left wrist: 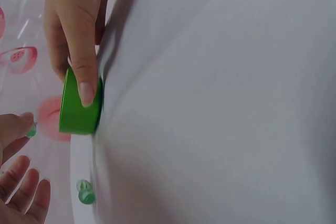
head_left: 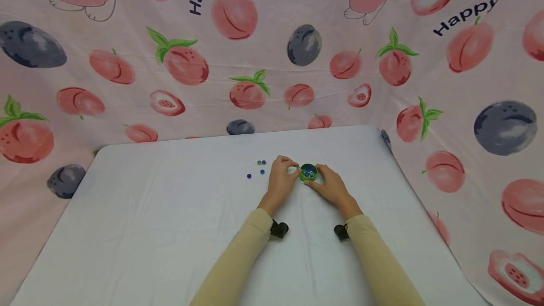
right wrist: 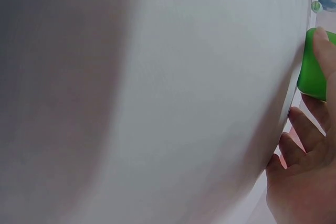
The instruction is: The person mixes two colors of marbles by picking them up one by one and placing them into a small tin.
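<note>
My left hand (head_left: 281, 181) pinches a green glass marble (left wrist: 31, 129) between thumb and forefinger, beside the rim of a small round green container (head_left: 302, 177). Its other fingers are spread apart in the left wrist view. The right hand (head_left: 333, 187) grips the container from the right, thumb on the near side and fingers on the far side. Blue and green marbles (head_left: 309, 172) lie inside the container, which stands upright on the table. In the right wrist view, the container (right wrist: 312, 74) is cut off by the frame edge, with the thumb against its wall.
Several loose marbles lie left of the left hand: a green marble (head_left: 259, 162) next to a blue one (head_left: 264, 162), and more blue marbles (head_left: 249, 176) nearby. A white-covered table (head_left: 170, 230) spreads around. Fruit-printed cloth (head_left: 272, 51) hangs behind and at the sides.
</note>
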Action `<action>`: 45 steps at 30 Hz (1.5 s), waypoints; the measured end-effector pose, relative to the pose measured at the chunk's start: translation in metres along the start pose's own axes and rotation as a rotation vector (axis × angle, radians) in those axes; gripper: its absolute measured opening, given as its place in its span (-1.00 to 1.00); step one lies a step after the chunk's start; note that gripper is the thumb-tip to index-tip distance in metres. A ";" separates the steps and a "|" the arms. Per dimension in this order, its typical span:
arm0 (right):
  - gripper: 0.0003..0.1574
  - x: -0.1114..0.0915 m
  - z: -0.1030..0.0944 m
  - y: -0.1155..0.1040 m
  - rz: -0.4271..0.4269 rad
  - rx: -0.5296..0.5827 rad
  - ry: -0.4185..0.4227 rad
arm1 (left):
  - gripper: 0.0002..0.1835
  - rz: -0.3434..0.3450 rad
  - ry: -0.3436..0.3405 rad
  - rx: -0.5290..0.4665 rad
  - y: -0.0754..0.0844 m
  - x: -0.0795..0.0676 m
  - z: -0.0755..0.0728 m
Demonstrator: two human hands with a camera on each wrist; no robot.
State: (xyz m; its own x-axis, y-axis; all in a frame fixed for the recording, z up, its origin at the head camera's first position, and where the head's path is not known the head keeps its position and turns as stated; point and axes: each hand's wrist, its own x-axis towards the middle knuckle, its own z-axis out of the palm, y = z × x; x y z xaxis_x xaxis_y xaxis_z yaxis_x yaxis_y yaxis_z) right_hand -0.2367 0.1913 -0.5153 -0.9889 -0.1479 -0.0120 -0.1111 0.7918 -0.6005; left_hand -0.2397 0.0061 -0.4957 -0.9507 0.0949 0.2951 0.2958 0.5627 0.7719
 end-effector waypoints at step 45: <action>-0.08 -0.002 -0.001 -0.001 -0.023 -0.006 0.011 | -0.77 -0.006 -0.039 -0.002 0.002 -0.010 0.011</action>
State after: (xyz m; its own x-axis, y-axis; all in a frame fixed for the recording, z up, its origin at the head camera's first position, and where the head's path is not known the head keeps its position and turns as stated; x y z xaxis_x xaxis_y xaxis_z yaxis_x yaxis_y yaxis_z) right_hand -0.2352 0.1917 -0.5137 -0.9872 -0.1594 0.0100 -0.1339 0.7919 -0.5958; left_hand -0.2303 0.0155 -0.5032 -0.9554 0.1235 0.2681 0.2901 0.5615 0.7750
